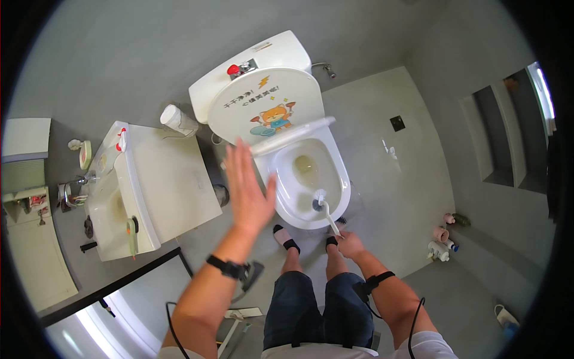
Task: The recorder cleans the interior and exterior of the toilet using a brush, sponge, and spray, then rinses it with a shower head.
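Dark shorts (326,311) and two bare legs fill the lower middle of the view, with black-toed socks planted on the grey floor (412,197) just in front of the toilet (302,179). On the left wrist a black watch (226,267) is worn, and the left hand (248,191) is raised flat with the fingers spread and nothing held, hovering between the washbasin cabinet (164,185) and the toilet rim. The right hand (350,244) is closed around the handle of a white toilet brush (326,209), whose bristled head is set inside the bowl against its near right wall. Both seat and lid are raised; the lid underside, bearing a cartoon cat sticker, is leaned back on the white cistern (263,60). A roll of paper (176,118) is stood on the cabinet's far corner. Small bottles (441,246) are grouped on the floor by the right wall
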Available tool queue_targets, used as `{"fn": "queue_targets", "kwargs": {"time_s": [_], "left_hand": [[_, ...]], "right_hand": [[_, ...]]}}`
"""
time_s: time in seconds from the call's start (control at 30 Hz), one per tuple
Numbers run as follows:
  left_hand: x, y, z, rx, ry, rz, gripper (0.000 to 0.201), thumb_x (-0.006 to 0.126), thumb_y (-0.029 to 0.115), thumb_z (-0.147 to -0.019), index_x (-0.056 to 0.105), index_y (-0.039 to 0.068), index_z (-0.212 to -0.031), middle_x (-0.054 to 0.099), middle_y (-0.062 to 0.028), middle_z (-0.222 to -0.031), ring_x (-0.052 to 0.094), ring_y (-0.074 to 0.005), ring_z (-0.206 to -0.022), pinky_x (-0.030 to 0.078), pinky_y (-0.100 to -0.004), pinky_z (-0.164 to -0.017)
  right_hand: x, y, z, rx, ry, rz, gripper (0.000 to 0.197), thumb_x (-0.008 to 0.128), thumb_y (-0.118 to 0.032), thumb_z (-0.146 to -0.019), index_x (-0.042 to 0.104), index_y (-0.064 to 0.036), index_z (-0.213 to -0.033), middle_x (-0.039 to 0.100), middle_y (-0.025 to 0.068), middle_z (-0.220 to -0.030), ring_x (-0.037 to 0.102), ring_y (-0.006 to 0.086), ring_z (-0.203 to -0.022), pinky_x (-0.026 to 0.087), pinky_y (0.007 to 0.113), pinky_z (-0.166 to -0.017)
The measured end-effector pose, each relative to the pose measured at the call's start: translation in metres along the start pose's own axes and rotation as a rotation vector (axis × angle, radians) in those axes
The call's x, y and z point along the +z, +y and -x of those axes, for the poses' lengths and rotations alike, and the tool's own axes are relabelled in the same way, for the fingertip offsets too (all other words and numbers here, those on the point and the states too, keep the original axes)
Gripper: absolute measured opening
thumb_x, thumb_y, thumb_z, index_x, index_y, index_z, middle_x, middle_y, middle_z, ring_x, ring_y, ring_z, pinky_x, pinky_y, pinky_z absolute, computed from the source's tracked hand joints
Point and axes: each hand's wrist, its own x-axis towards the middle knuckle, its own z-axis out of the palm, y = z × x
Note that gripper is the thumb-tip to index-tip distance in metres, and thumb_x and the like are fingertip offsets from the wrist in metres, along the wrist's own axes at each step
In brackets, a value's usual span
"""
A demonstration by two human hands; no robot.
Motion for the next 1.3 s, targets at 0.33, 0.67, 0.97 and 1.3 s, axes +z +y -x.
{"fn": "queue_targets", "kwargs": {"time_s": [0.33,0.67,0.97,1.3], "left_hand": [[0.085,0.000,0.242,-0.060,-0.501,0.179,0.071,0.064,0.009,-0.087,0.040,0.005,-0.154,0.029,-0.0199,-0.163,0.025,-0.0469,-0.150,0.021,-0.0574,-0.124],[0.085,-0.024,0.231,0.007,-0.464,0.138,0.074,0.063,0.005,-0.083,0.041,0.008,-0.154,0.033,-0.0156,-0.162,0.031,-0.0391,-0.149,0.023,-0.0559,-0.124],[0.109,-0.035,0.276,-0.084,-0.634,0.145,0.072,0.060,0.011,-0.088,0.037,0.007,-0.156,0.028,-0.0108,-0.167,0.025,-0.0350,-0.154,0.018,-0.0527,-0.126],[0.183,-0.073,0.264,-0.240,-1.082,-0.075,0.063,0.052,0.029,-0.098,0.036,0.020,-0.159,0.024,0.0036,-0.170,0.016,-0.0327,-0.157,0.000,-0.0527,-0.128]], "right_hand": [[0.039,0.003,0.027,0.216,-0.230,-0.598,0.027,0.051,-0.025,-0.104,0.065,-0.0022,-0.103,0.050,0.0015,-0.067,0.047,0.0119,-0.055,0.039,0.030,-0.049],[0.026,0.017,0.062,0.236,-0.144,-0.741,0.028,0.051,-0.020,-0.107,0.059,-0.0049,-0.129,0.046,-0.0008,-0.067,0.039,0.0095,-0.051,0.032,0.028,-0.044],[-0.084,-0.002,0.151,0.235,0.133,-0.718,0.025,0.055,-0.019,-0.106,0.061,-0.0034,-0.124,0.043,-0.0012,-0.063,0.034,0.0079,-0.043,0.028,0.026,-0.040],[-0.073,-0.089,0.157,0.190,0.013,-0.836,0.040,0.052,0.000,-0.096,0.055,0.0006,-0.137,0.043,-0.0028,-0.064,0.032,0.0086,-0.041,0.028,0.025,-0.038]]}}
